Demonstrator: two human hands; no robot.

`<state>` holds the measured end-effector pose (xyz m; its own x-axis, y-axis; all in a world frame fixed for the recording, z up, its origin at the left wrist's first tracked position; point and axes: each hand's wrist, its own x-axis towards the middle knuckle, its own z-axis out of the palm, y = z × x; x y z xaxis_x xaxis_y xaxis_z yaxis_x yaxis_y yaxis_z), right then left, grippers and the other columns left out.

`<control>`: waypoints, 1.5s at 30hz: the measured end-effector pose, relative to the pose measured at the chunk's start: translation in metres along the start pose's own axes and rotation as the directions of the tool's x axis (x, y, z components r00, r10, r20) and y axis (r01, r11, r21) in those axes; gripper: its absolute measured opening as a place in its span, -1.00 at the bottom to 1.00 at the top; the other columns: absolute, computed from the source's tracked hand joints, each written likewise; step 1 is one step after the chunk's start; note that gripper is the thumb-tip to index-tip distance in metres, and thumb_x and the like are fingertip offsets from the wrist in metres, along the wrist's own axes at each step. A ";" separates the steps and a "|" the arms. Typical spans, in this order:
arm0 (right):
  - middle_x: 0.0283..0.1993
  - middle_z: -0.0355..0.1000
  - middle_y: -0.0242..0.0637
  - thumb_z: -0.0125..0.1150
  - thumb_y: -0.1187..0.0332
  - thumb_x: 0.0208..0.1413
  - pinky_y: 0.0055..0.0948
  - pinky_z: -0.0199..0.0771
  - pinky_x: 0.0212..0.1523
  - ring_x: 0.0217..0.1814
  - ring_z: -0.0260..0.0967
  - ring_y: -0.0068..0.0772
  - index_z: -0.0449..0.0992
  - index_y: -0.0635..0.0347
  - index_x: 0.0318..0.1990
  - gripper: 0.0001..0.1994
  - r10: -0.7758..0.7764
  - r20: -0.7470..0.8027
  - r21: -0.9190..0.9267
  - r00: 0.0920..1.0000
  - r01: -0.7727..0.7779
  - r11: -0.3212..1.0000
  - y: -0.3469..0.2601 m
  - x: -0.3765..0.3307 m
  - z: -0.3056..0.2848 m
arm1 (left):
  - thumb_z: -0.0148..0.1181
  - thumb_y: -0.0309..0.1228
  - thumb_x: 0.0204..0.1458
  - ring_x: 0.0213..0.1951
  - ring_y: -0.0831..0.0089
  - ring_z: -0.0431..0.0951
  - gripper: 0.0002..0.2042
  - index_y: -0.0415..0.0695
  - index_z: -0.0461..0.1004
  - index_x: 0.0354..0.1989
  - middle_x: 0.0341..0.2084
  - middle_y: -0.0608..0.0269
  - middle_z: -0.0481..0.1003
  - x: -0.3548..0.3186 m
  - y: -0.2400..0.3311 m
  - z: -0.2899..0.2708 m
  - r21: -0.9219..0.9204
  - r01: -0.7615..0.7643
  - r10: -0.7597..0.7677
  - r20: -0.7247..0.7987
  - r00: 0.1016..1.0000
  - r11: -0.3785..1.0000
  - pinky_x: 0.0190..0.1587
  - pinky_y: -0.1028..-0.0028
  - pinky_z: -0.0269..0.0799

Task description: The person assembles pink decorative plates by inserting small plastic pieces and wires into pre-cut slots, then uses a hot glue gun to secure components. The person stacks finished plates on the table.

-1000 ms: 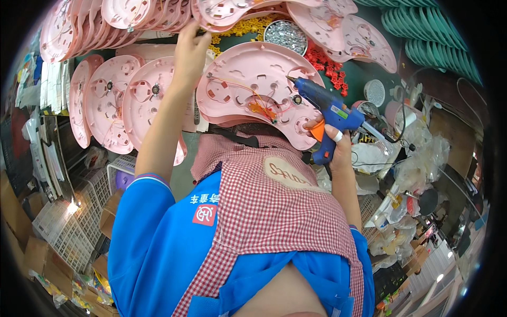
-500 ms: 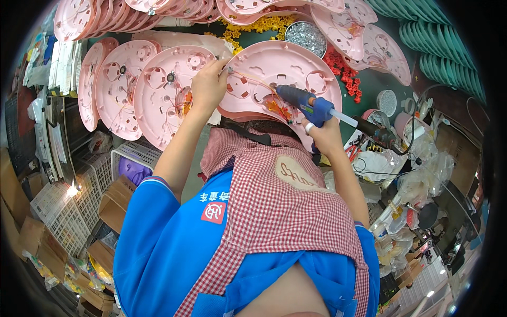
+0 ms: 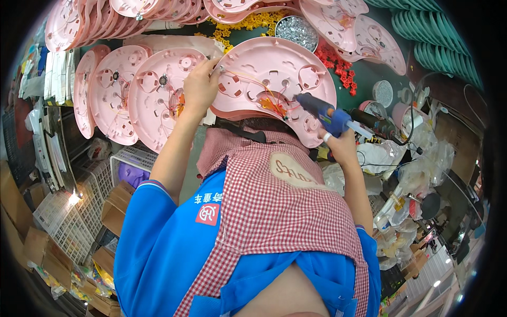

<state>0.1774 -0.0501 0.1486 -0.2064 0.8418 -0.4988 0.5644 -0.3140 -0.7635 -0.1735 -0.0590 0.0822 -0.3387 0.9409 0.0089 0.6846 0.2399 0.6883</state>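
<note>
Where pink shells crowd green worktop, cartons below.

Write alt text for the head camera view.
A person's left hand steadies a pink kidney-shaped plastic shell with wires inside, while the right hand aims a blue glue gun at it. Stacked pink shells and trays of small parts surround them.
</note>
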 end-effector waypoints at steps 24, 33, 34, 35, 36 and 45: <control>-0.18 0.47 -0.02 0.15 0.43 -0.07 -0.20 0.35 0.08 -0.09 0.46 -0.12 0.30 0.35 0.02 -0.56 -0.025 -0.233 0.643 0.972 0.174 0.746 0.000 -0.014 -0.015 | 0.14 -0.57 -0.10 -0.15 0.22 0.55 -0.42 -0.14 0.13 0.17 -0.06 0.00 0.42 0.113 0.150 0.154 -0.708 0.245 -0.133 0.211 0.968 0.662 -0.33 0.36 0.56; -0.19 0.46 -0.17 0.26 0.36 -0.06 -0.39 0.41 -0.08 -0.19 0.42 -0.38 0.38 0.27 0.08 -0.51 -0.020 0.123 0.115 0.992 0.006 0.993 0.009 0.043 0.059 | 0.21 -0.43 -0.12 -0.27 0.20 0.54 -0.73 -0.09 0.54 -0.17 -0.34 0.17 0.54 -0.001 -0.004 0.003 0.212 -0.126 0.141 -0.059 0.988 0.969 -0.15 0.29 0.44; -0.18 0.47 -0.15 0.26 0.36 -0.06 -0.39 0.41 -0.07 -0.18 0.42 -0.36 0.37 0.28 0.08 -0.51 -0.028 0.122 0.012 0.992 0.027 1.000 0.005 0.047 0.063 | 0.22 -0.43 -0.12 -0.29 0.19 0.54 -0.72 -0.09 0.54 -0.16 -0.34 0.17 0.54 -0.007 -0.009 0.001 0.171 -0.042 0.042 0.003 0.999 0.984 -0.17 0.29 0.44; -0.16 0.47 -0.11 0.27 0.36 -0.06 -0.37 0.40 -0.06 -0.15 0.42 -0.35 0.39 0.30 0.05 -0.53 0.004 0.148 0.055 0.989 -0.013 0.998 -0.003 0.051 0.063 | 0.22 -0.43 -0.12 -0.30 0.19 0.55 -0.71 -0.08 0.53 -0.15 -0.34 0.17 0.54 -0.011 -0.012 0.000 0.133 0.043 -0.053 0.070 0.996 0.990 -0.19 0.30 0.45; -0.16 0.47 -0.12 0.27 0.36 -0.07 -0.37 0.40 -0.06 -0.15 0.42 -0.35 0.40 0.30 0.05 -0.53 -0.013 0.146 0.058 0.989 0.005 0.998 -0.008 0.050 0.062 | 0.23 -0.42 -0.12 -0.32 0.18 0.55 -0.70 -0.08 0.53 -0.14 -0.35 0.16 0.54 -0.015 -0.016 -0.002 0.099 0.128 -0.141 0.141 0.980 0.987 -0.21 0.30 0.45; -0.33 0.44 -0.23 0.31 0.36 -0.11 -0.45 0.39 -0.33 -0.39 0.38 -0.47 0.39 0.28 0.05 -0.50 -0.013 -0.036 0.034 0.999 0.014 0.999 0.014 0.041 0.040 | 0.17 -0.44 -0.09 -0.32 0.21 0.55 -0.71 -0.06 0.53 -0.13 -0.35 0.17 0.54 -0.016 -0.027 0.007 0.079 0.079 -0.086 0.094 0.992 0.994 -0.24 0.32 0.45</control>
<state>0.1449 -0.0377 0.1006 -0.1846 0.8613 -0.4734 0.5341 -0.3165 -0.7840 -0.1819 -0.0790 0.0580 -0.3341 0.9350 -0.1190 0.7047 0.3317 0.6272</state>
